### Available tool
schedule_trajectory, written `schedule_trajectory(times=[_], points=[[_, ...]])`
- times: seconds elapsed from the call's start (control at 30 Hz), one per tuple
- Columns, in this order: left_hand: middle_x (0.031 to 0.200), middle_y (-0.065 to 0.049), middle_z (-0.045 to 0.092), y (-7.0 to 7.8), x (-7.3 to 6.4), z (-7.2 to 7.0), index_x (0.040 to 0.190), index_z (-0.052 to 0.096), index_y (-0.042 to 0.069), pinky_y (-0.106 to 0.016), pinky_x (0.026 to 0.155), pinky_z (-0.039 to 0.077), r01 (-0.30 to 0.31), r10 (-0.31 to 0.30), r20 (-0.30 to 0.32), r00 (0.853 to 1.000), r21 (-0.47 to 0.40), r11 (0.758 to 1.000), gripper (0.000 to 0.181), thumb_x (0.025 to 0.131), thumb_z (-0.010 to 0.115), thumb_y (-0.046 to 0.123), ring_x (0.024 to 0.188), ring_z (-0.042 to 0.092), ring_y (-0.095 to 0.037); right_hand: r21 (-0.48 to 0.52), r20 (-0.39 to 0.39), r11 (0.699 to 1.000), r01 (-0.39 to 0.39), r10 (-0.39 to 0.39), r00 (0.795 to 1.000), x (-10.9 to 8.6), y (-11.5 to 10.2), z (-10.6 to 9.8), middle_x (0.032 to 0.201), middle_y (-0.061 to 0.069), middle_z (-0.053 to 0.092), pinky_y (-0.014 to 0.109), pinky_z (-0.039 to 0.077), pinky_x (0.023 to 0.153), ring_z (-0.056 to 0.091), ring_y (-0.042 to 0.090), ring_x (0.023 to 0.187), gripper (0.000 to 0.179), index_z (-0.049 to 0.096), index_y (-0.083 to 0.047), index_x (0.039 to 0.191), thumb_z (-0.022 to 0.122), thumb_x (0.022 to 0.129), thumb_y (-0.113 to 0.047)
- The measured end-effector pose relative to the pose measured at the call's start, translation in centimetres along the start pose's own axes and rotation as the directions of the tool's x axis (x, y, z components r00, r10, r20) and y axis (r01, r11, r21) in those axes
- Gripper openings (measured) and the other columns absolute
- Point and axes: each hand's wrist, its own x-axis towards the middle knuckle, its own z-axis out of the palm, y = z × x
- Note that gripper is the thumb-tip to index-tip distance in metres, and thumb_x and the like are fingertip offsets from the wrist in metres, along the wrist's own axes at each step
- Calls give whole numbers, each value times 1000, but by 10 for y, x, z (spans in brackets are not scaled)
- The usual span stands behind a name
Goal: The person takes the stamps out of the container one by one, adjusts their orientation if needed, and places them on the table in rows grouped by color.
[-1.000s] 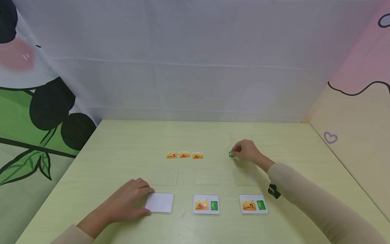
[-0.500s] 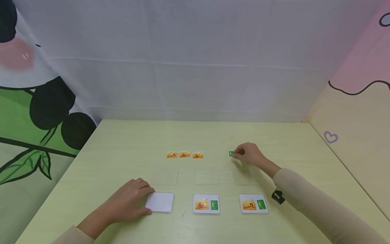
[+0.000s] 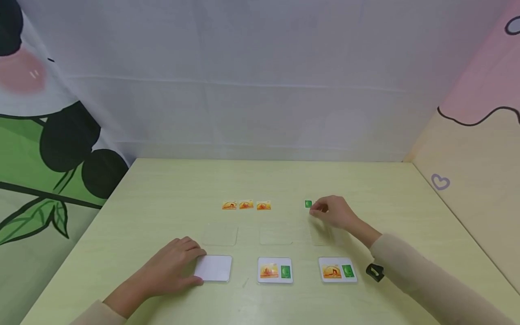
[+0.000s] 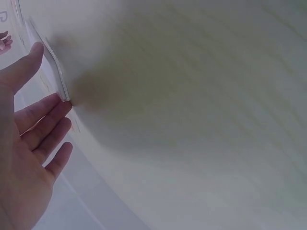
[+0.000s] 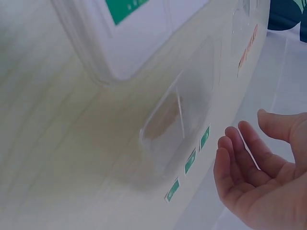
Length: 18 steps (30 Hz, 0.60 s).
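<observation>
In the head view my left hand (image 3: 172, 266) holds a blank white card (image 3: 213, 268) flat on the table, thumb at one left corner and fingertips at the other. The left wrist view shows the thumb and fingertips at the edges of this card (image 4: 56, 72). My right hand (image 3: 332, 211) hovers beside a small green stamp (image 3: 308, 204). In the right wrist view its fingers are loosely bent, the thumb is apart, and nothing is held. Three green stamps, the nearest one (image 5: 172, 190), lie on the table below this right hand (image 5: 259, 172).
Three orange stamps (image 3: 246, 205) form a row at the back. Clear plastic covers (image 3: 276, 234) lie across the middle. In front, a middle card (image 3: 275, 279) and a right card (image 3: 337, 279) each bear an orange and a green stamp. A black band (image 3: 375, 272) hangs by the right sleeve.
My right hand has drawn slightly back toward me and to the right, exposing more of the green stamp. My left hand stays on the blank card.
</observation>
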Motion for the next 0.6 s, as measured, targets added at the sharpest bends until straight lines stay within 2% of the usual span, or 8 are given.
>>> schedule_trajectory(times=[0.23, 0.6], points=[[105, 5, 66, 1, 1, 1, 108, 67, 14, -39, 89, 47, 19, -19, -18, 1000, 7, 1000, 48, 75, 76, 49, 100, 56, -14, 0, -33, 1000, 4, -4, 999, -11, 0, 6, 86, 3, 70, 25, 43, 69, 55, 14, 78, 11, 73, -9, 92, 67, 89, -18], [104, 7, 66, 3, 3, 4, 107, 67, 15, -38, 88, 47, -3, 3, -55, 998, -3, 1000, 46, 75, 76, 48, 100, 56, -13, 48, -44, 999, 23, -21, 999, -29, -7, 17, 82, -1, 68, 21, 45, 65, 55, 10, 74, 5, 72, -12, 88, 68, 88, -16]])
